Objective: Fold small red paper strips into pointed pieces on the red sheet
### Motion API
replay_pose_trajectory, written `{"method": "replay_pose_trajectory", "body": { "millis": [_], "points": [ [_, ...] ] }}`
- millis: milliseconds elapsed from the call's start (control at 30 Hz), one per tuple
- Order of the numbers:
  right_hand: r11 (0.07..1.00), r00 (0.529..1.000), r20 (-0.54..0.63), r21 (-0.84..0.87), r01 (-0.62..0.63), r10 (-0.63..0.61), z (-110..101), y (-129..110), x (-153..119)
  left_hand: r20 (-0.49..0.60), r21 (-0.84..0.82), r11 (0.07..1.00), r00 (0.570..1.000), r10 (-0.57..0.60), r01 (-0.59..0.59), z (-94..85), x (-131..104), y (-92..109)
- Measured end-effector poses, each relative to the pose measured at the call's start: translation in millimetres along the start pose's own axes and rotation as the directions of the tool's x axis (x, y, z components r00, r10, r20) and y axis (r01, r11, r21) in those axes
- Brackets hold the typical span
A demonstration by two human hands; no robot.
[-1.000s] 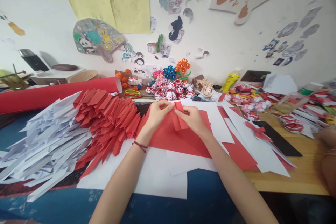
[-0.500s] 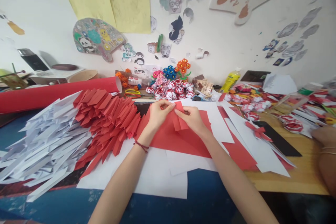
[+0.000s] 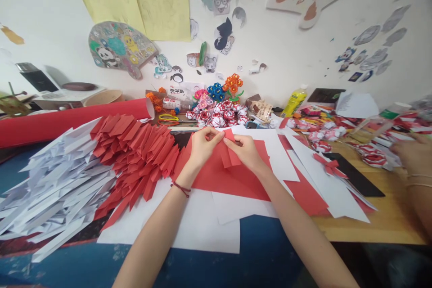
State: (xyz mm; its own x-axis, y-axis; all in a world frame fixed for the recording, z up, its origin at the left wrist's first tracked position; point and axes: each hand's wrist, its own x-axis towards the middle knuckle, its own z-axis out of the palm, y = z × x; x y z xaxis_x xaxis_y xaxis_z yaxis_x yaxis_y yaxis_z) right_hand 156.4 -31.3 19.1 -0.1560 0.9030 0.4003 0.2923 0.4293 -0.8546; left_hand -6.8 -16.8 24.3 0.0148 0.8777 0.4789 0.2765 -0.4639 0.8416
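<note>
A small folded piece of red paper (image 3: 229, 158) is pinched between my two hands above the middle of the table. My left hand (image 3: 205, 145) closes thumb and fingers on its upper left edge. From the other side, my right hand (image 3: 247, 150) grips it with the thumb in front. Under my hands lies a flat red sheet (image 3: 212, 180) on top of white sheets (image 3: 202, 229). Just left of my left hand is a heap of folded red paper pieces (image 3: 138, 148). Farther left spreads a heap of folded white paper pieces (image 3: 70, 184).
A red paper roll (image 3: 74, 119) lies behind the heaps. Red-and-white paper balls (image 3: 219, 117), yellow-handled scissors (image 3: 168, 119) and a yellow bottle (image 3: 294, 101) are along the back. Another person's hand (image 3: 413, 155) is at the right edge, near more paper pieces.
The other person's hand at the right has reached farther into view. My hands keep their grip on the red paper, nearly still; the whole view has shifted slightly.
</note>
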Motion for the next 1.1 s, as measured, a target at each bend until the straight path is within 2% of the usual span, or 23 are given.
{"method": "replay_pose_trajectory", "body": {
  "millis": [233,533,733,900,1100],
  "points": [
    [0.996,1.000,0.011,0.092,-0.002,0.001,-3,-5,-1,0.067,-0.104,0.995,0.998,-0.001,0.008,-0.5,3,-3],
    [0.999,1.000,0.029,0.034,0.004,-0.005,-3,0,0,0.136,-0.007,1.000,0.990,0.028,-0.028,2.5,-2,3],
    [0.999,1.000,0.017,0.040,0.023,-0.024,-2,3,0,0.084,0.159,0.979,0.990,0.114,-0.126,3.2,-5,5],
    [0.997,1.000,-0.012,0.072,-0.006,0.007,-4,7,1,0.167,0.355,0.912,0.974,0.155,-0.206,2.9,-7,4],
    [0.981,0.998,0.054,0.185,-0.053,0.044,0,6,1,0.159,0.421,0.868,0.964,0.215,-0.263,2.1,-9,3]
  ]
}}
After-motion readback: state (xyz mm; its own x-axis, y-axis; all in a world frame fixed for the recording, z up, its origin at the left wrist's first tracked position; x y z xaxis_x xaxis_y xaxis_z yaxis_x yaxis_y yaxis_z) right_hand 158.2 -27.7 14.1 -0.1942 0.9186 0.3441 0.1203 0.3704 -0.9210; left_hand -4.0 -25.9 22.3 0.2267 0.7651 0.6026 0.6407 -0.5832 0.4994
